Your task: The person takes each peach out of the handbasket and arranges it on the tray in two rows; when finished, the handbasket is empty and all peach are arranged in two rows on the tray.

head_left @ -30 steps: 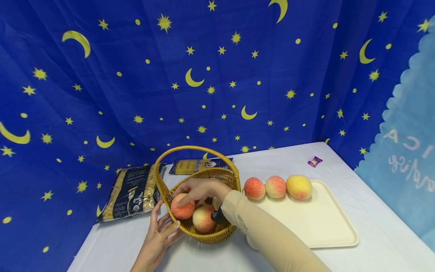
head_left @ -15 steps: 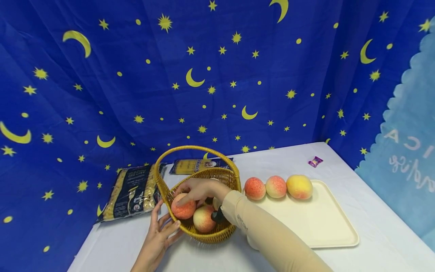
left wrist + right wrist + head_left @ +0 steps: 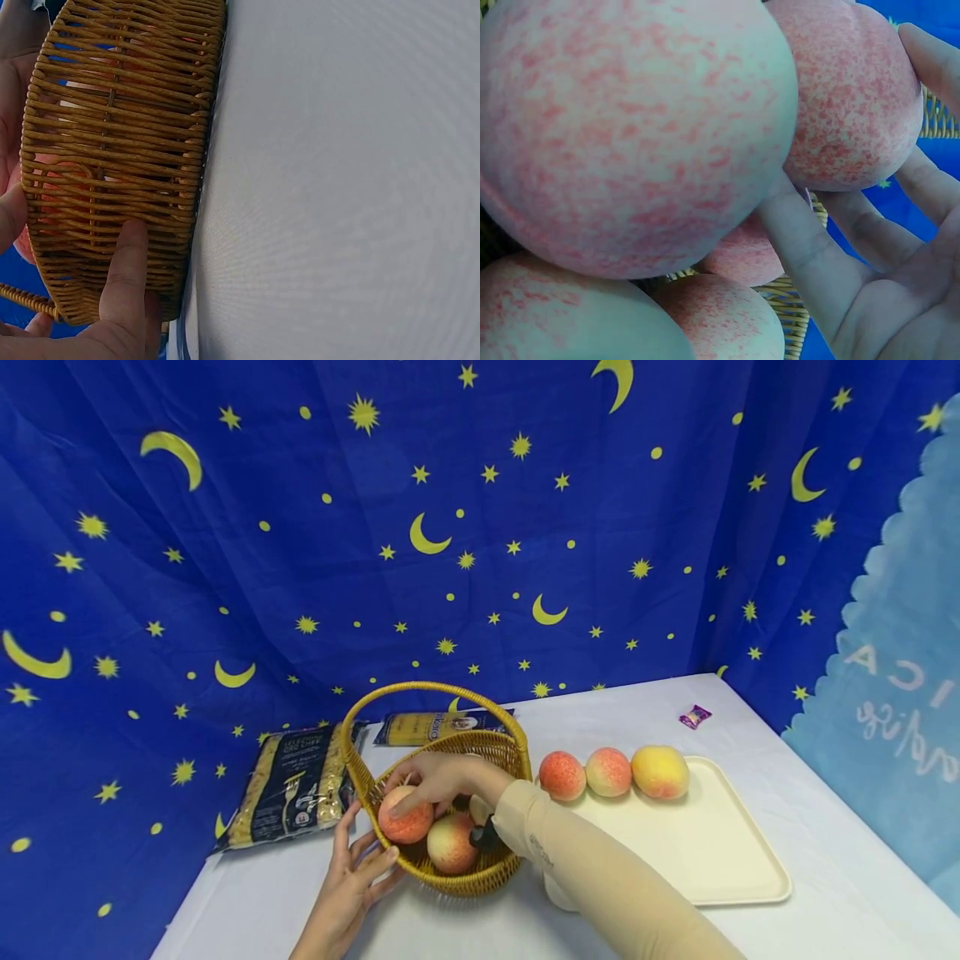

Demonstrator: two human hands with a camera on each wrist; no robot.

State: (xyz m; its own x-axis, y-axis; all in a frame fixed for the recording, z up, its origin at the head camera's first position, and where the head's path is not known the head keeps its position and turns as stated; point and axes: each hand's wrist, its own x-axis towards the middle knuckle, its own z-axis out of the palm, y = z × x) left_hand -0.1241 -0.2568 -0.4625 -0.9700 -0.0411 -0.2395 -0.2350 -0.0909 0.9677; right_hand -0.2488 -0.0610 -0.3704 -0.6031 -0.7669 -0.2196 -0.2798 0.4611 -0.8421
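A brown wicker basket (image 3: 468,887) with a tall hoop handle stands on the white table, with several peaches inside. My right hand (image 3: 442,777) reaches into it and grips a reddish peach (image 3: 405,825) at the left side, thumb on top. In the right wrist view, fingers lie around that speckled peach (image 3: 855,97), while a paler peach (image 3: 630,135) fills the foreground. Beside it in the head view sits the paler peach (image 3: 452,843); others are partly hidden by my wrist. My left hand (image 3: 348,885) touches the basket's outer left wall with extended fingers (image 3: 127,277).
To the right, a cream tray (image 3: 697,852) bears two reddish peaches (image 3: 562,776) and a yellow peach (image 3: 660,772) along its back edge. A pasta bag (image 3: 292,789) lies left, another pasta packet (image 3: 427,727) behind the basket. A purple candy (image 3: 695,717) lies back right.
Almost nothing differs. My right forearm has shifted very slightly, while the right hand stays on the same peach and the left hand stays against the basket.
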